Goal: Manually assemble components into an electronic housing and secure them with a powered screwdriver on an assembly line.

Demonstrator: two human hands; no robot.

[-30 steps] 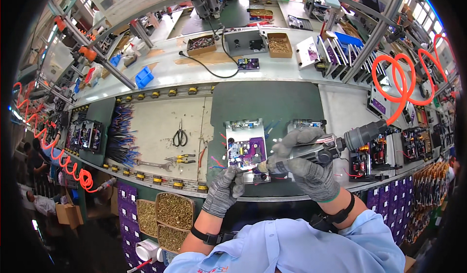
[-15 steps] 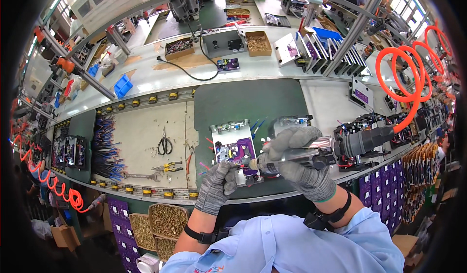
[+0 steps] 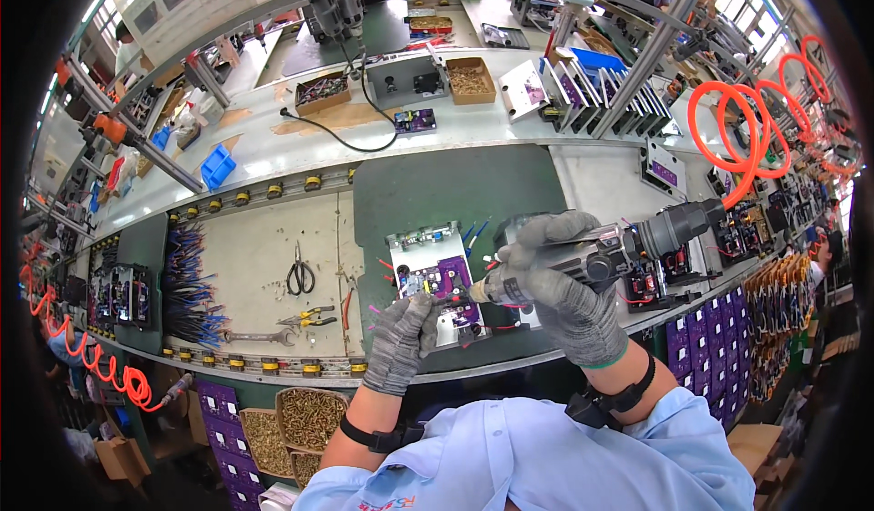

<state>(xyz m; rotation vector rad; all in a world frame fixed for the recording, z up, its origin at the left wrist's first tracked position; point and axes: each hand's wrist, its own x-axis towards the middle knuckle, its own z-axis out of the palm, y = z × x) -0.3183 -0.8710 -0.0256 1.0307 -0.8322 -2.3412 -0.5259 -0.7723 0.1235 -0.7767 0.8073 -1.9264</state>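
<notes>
In a grey knit glove, my right hand (image 3: 578, 315) grips a pistol-shaped air screwdriver (image 3: 601, 260) lying on its side, nose pointing left. My left hand (image 3: 399, 340), gloved too, has thumb and fingers pinched together in front of the screwdriver's nose. Whatever is between those fingertips is too small to make out. Beneath both hands is a white metal chassis (image 3: 417, 260) carrying a purple circuit board (image 3: 448, 277), with blue and red wires around it. The chassis rests on a dark green mat (image 3: 455, 183). Part of a second metal housing shows behind my right hand.
An orange coiled hose (image 3: 701, 151) runs to the screwdriver from the right. Scissors (image 3: 299, 276), yellow-handled pliers (image 3: 314, 316) and a wrench (image 3: 259, 337) lie left of the mat. Boxes of brass screws (image 3: 311, 415) hang below the front edge. Assembled units (image 3: 651, 283) stand at right.
The whole view has shifted slightly. The screwdriver's nose has moved a little right and farther from me relative to the chassis. My left hand stays pinched over the board.
</notes>
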